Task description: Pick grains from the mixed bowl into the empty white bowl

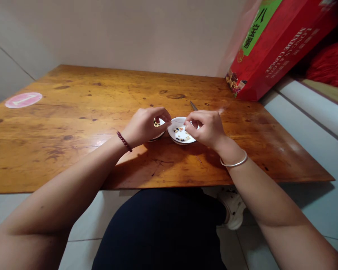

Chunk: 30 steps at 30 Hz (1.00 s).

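A thin dark string (178, 121) spans the gap between my two hands, above a white bowl (171, 131). My left hand (148, 123) pinches one end between thumb and forefinger. My right hand (207, 127) is closed in a pinch on the other end and covers the bowl's right side. Small black, white and tan beads (178, 131) lie scattered in the bowl. Partly hidden behind my left hand, a second bowl (157, 138) holds more small beads. Whether a bead is on the string is too small to tell.
Behind my right hand lies a pointed metal tool (193, 106), its other end hidden. A large red box (276, 52) stands at the table's back right corner. A pink oval sticker (23, 100) marks the wooden table (73, 112). A wall borders the far edge.
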{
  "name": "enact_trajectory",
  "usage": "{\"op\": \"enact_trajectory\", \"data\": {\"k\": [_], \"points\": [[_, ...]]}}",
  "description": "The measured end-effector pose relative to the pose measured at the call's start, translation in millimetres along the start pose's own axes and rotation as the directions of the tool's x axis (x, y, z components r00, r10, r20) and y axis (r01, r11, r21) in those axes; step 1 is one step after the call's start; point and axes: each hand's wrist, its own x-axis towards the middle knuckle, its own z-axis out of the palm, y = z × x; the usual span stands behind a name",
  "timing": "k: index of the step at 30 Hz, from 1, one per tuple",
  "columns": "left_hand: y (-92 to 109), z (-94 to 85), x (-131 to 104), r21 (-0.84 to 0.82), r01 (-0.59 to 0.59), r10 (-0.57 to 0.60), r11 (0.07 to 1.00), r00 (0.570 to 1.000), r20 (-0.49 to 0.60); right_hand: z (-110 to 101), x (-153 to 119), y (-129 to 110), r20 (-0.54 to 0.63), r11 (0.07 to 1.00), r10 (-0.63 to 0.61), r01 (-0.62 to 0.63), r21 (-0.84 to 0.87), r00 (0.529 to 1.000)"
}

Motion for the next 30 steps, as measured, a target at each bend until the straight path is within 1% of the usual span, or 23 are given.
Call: {"op": "enact_trajectory", "data": {"k": [7, 13, 18, 24, 30], "points": [[1.4, 0.7, 0.0, -0.006, 0.015, -0.015, 1.000, 1.000, 0.007, 0.9, -0.5, 0.1, 0.011, 1.000, 0.005, -0.005, -0.012, 1.000], [2.6, 0.5, -0.5, 0.026, 0.019, -0.020, 0.999, 1.000, 0.014, 0.9, -0.6, 0.1, 0.038, 0.999, 0.011, -0.009, -0.050, 0.999], [1.7, 1.0, -0.5, 0.101, -0.001, -0.004, 0.995, 0.999, 0.040, 0.9, -1.3, 0.3, 0.053, 0.994, -0.008, 0.014, -0.111, 0.999], [-1.7, 2.9, -1.3, 0.221, -0.038, 0.021, 0.974, 0.997, 0.076, 1.0, -1.6, -0.5, 0.077, 0.990, -0.024, 0.035, -0.137, 0.997], [-1.7, 3.6, -1.9, 0.218, -0.093, 0.069, 0.972, 0.991, 0.116, 2.7, -1.6, 0.6, 0.104, 0.993, -0.017, 0.029, -0.115, 0.994]]}}
